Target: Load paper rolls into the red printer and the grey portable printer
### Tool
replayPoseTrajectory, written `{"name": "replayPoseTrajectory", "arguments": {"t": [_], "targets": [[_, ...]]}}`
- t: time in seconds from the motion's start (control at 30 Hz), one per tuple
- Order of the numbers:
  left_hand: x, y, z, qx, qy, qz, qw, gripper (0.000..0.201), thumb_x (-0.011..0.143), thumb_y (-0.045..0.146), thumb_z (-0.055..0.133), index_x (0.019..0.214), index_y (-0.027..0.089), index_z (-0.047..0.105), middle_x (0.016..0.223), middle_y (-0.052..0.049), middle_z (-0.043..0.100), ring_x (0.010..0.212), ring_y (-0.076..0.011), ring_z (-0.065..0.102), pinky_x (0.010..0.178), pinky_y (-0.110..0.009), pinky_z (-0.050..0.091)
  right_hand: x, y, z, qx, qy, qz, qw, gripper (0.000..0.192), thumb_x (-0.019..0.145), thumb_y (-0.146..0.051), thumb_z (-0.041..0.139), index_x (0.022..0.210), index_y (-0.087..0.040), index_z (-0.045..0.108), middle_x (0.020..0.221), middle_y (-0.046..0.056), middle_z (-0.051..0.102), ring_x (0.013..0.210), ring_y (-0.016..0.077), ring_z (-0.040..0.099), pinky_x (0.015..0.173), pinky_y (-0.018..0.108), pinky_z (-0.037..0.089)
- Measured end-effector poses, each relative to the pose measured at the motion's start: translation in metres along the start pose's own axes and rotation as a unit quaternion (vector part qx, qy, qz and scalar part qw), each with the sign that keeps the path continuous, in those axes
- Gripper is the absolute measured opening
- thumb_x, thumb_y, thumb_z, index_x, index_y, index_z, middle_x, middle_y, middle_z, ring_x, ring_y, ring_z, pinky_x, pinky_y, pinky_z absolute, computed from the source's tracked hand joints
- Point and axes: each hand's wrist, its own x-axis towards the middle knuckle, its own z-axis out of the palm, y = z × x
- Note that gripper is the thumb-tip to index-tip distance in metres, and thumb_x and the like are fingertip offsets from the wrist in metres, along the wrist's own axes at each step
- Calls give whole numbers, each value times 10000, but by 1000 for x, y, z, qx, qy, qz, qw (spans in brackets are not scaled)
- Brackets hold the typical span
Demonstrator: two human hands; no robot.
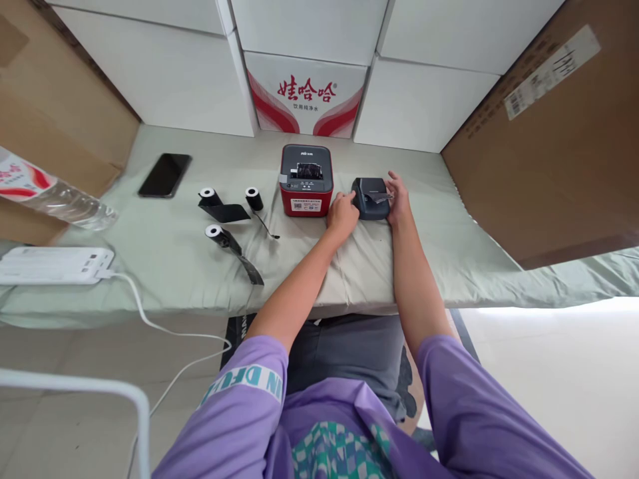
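Observation:
A small dark portable printer rests on the green cloth in front of me, a crumpled strip of clear or dark film poking out at its right. My left hand, fingers curled, grips its left side. On the opposite side my right hand holds the printer's edge, index finger raised beyond the back corner; the undersides of the fingers are hidden. Just left of my left hand stands a larger red and black receipt printer, dark paper showing in its top slot.
Three partly unrolled black paper rolls lie to the left. A phone, a water bottle and a white power bank with a cable lie farther left. White cartons line the back; a brown box stands right.

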Motion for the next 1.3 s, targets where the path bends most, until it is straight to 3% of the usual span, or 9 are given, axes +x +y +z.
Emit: {"name": "replayPoseTrajectory", "arguments": {"t": [0.33,0.53,0.7,0.77,0.87,0.93,1.03,1.17,1.3], "targets": [[9,6,-6,-28,-10,-44,999,506,949,82,451,1382,202,683,1482,-83,626,1321,-223,619,1093,-302,484,3,1,4,6,14,9,1000,793,571,-737,735,1211,-299,567,1170,76,672,1287,320,618,950,460,605],[1,1,1,-9,29,1,1000,540,959,71,409,1409,206,674,1382,-99,677,1313,-221,613,1096,-314,475,-6,-2,11,-15,29,-13,999,765,580,-723,693,1182,-276,541,1122,70,673,1259,301,634,953,439,600],[-6,2,3,-1,38,3,999,537,968,110,414,1432,220,662,1344,-111,676,1282,-236,623,1067,-324,488,-11,-4,11,-10,37,-11,999,690,616,-608,691,1205,-274,555,1114,54,693,1219,270,660,964,422,601],[-7,3,2,-4,40,-5,999,542,972,141,422,1464,235,630,1373,-102,662,1272,-238,626,1057,-322,494,-11,-6,10,-15,35,1,999,673,611,-538,699,1216,-280,561,1157,47,697,1203,259,668,1003,427,585],[-7,5,0,-21,49,-10,999,636,968,166,428,1597,253,464,1434,-97,625,1252,-244,630,1020,-330,515,-12,-8,8,-34,24,10,999,648,606,-463,706,1219,-303,569,1267,36,693,1214,251,660,1078,449,547],[-7,5,-1,-28,45,0,999,697,968,165,419,1646,317,369,1432,-73,617,1215,-232,643,982,-314,527,-12,-9,6,-46,4,3,999,639,615,-456,713,1224,-320,578,1338,35,676,1274,257,628,1116,467,522],[-7,4,0,-26,29,25,999,696,978,154,393,1624,412,394,1402,-43,613,1166,-216,658,955,-296,532,-14,-11,4,-67,-22,-35,997,655,603,-469,743,1229,-334,605,1430,43,624,1432,273,505,1161,475,483],[-5,2,3,-24,24,34,999,685,984,136,380,1606,418,435,1388,-54,598,1137,-222,663,947,-306,537,-17,-15,5,-88,-39,-74,993,640,623,-472,767,1234,-364,610,1565,17,521,1544,279,353,1192,481,447],[-2,3,5,-37,45,26,998,582,1042,224,376,1602,358,457,1381,-62,621,1184,-211,652,998,-292,519,-21,-16,8,-81,-49,-77,993,669,642,-460,756,1277,-362,572,1606,4,483,1526,275,365,1222,502,410]]}}
